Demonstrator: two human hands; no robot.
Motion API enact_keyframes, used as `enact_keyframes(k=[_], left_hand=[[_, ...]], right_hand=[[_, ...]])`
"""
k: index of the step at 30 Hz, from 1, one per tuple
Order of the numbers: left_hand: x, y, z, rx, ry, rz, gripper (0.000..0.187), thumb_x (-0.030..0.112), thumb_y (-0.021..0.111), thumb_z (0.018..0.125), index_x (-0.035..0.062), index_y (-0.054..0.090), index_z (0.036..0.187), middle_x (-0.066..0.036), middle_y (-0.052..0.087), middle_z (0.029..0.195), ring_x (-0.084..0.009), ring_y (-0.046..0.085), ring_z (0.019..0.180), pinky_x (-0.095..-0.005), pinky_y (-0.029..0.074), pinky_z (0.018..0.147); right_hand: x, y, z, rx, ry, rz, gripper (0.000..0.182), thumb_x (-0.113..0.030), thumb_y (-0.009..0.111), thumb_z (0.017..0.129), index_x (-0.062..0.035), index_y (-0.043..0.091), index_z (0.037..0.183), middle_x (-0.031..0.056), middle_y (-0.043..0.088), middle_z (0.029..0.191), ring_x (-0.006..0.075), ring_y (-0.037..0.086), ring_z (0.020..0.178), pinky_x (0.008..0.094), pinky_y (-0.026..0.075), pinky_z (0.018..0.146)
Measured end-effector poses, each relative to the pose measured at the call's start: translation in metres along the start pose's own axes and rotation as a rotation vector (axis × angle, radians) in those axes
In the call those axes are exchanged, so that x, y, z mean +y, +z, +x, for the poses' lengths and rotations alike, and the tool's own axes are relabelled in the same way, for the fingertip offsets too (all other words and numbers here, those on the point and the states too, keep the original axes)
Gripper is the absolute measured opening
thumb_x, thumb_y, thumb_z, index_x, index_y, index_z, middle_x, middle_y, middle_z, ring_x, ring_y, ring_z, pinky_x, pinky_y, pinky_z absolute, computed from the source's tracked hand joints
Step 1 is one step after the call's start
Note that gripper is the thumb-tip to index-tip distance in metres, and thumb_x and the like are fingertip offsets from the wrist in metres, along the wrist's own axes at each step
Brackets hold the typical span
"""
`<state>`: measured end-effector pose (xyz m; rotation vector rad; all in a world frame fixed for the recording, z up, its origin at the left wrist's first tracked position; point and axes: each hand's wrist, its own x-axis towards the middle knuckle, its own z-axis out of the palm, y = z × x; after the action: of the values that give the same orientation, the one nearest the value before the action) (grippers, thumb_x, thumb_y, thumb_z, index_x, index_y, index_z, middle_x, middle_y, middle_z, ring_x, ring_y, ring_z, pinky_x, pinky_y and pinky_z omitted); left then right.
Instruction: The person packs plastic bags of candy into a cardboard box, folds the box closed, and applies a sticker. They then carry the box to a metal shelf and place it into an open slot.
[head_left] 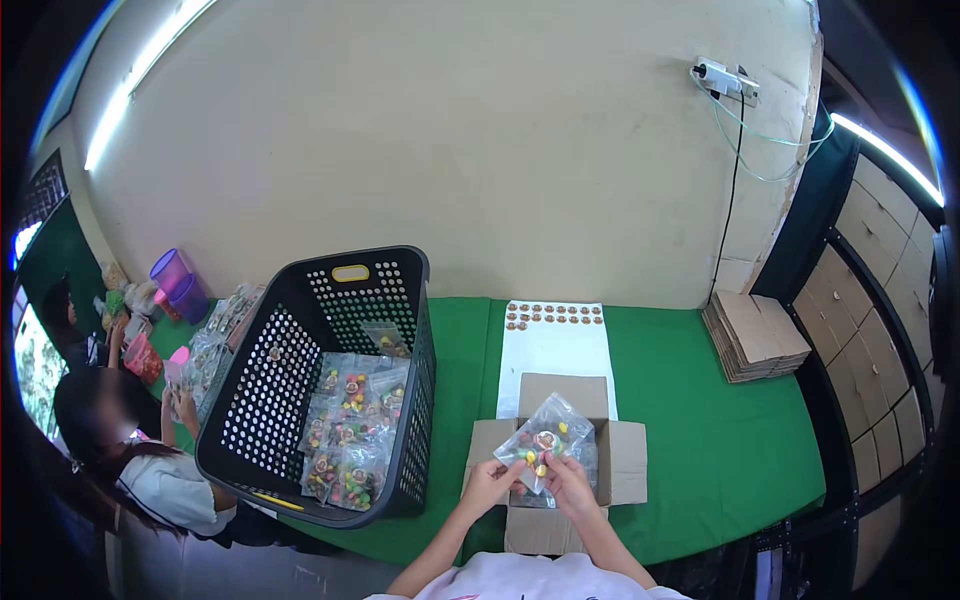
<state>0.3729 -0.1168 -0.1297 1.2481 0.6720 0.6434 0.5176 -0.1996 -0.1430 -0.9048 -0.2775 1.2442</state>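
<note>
Grip of both hands (497, 483) (567, 482) pinching a clear packet (546, 440), forearms angled inward above an open carton (628, 463).

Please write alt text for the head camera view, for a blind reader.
Right hand and left hand hold a clear bag of colorful pieces over an open cardboard box on a green table. At left, a dark basket holds similar bags, with another person beside it.

Co-wkr (150, 485) face blurred; stickers (560, 310) too sm. to read; box (627, 460) btm hidden.
</note>
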Motion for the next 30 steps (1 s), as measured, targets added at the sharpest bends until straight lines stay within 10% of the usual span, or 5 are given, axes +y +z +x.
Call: enact_keyframes(k=[6,12,21,26,30], left_hand=[[0.019,-0.013,-0.006,-0.074,-0.252,-0.063,0.033,0.028,0.060,0.087,-0.0008,0.060,0.104,-0.001,0.061,0.085,-0.0054,0.058,0.076,-0.0177,0.046,0.063],[-0.025,-0.003,0.001,-0.091,-0.028,0.041,0.031,0.026,0.062,0.086,-0.0002,0.061,0.103,0.001,0.061,0.085,-0.0035,0.055,0.077,-0.0186,0.044,0.063],[-0.084,0.016,0.011,0.027,0.352,0.609,0.047,0.023,0.057,0.086,-0.0054,0.043,0.120,-0.027,0.053,0.110,-0.0356,0.054,0.102,-0.0384,0.043,0.088],[-0.132,0.018,0.023,-0.129,0.338,0.891,0.048,0.017,0.058,0.082,-0.0049,0.041,0.122,-0.028,0.039,0.126,-0.0415,0.038,0.118,-0.0445,0.033,0.098],[-0.129,0.028,0.020,-0.119,0.295,1.031,0.049,0.015,0.059,0.079,-0.0042,0.042,0.121,-0.026,0.035,0.128,-0.0423,0.034,0.121,-0.0444,0.032,0.100]], right_hand=[[-0.007,-0.007,-0.001,-0.042,0.015,-0.220,0.019,-0.017,0.057,0.087,-0.0025,0.057,0.100,0.0022,0.061,0.087,0.0103,0.058,0.077,0.0266,0.049,0.071],[-0.003,0.005,-0.009,0.041,-0.020,-0.343,0.023,-0.014,0.063,0.083,-0.0009,0.057,0.101,0.0040,0.062,0.088,0.0101,0.058,0.076,0.0254,0.048,0.067],[0.029,-0.080,0.024,0.277,-0.178,-0.737,0.039,-0.013,0.066,0.080,0.0019,0.046,0.111,0.0084,0.062,0.084,0.0107,0.059,0.072,0.0244,0.048,0.060],[0.063,-0.111,0.023,0.359,-0.185,-1.273,0.078,-0.014,0.072,0.070,0.0010,0.024,0.129,0.0233,0.055,0.095,0.0396,0.058,0.083,0.0423,0.047,0.070],[0.060,-0.086,0.007,0.437,-0.543,-1.637,0.065,-0.015,0.068,0.072,-0.0043,0.035,0.127,0.0257,0.045,0.112,0.0392,0.046,0.103,0.0437,0.041,0.085]])
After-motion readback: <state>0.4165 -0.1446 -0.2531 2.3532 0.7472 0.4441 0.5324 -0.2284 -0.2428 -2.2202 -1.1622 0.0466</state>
